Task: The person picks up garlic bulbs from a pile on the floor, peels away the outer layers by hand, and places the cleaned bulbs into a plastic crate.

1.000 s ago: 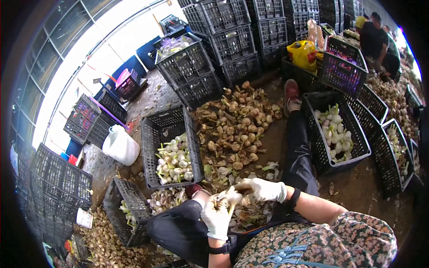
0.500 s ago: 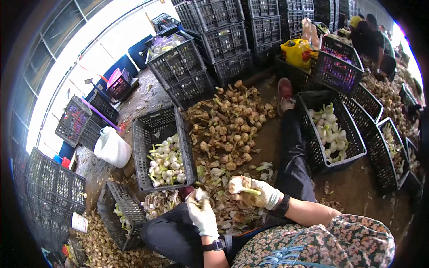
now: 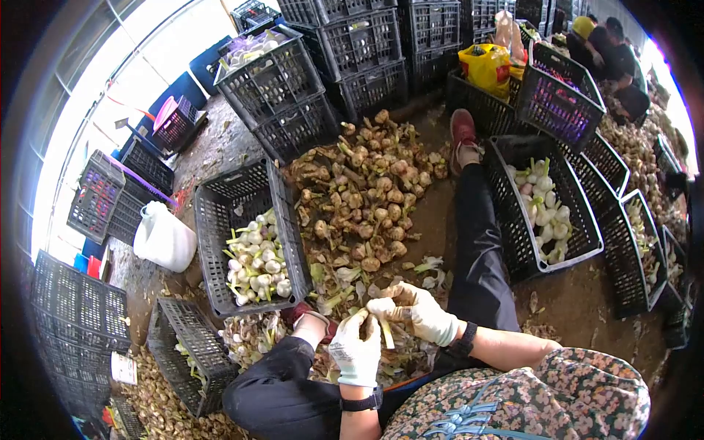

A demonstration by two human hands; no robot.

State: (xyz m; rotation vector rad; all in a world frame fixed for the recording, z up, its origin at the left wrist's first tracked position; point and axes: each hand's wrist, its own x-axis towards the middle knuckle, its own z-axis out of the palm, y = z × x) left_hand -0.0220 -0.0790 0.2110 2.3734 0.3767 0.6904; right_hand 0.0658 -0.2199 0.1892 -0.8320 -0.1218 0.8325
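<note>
My right hand [image 3: 425, 317], in a whitish work glove with a dark band at the wrist, is closed on a garlic bulb [image 3: 382, 308]. The bulb's pale cut stem [image 3: 386, 334] points down towards me. Against the bulb's left side, my left hand [image 3: 356, 353], gloved too, has its fingers pinched together on it; whether they also hold some small thing is hidden. Below both hands lie loose papery skins and leaves [image 3: 341, 293]. Beyond them spreads a heap of brown unpeeled garlic [image 3: 374, 194].
A black crate [image 3: 213, 242] of cleaned white garlic [image 3: 257, 260] stands left, another crate [image 3: 506, 213] right beyond my leg. Stacked crates [image 3: 367, 44] rise behind. A white jug [image 3: 165, 238] sits at far left. Other people [image 3: 612, 62] are at the far right.
My left hand has come up and right to meet the garlic bulb. The bulb's stem has swung from pointing right to pointing down. The view has shifted slightly.
</note>
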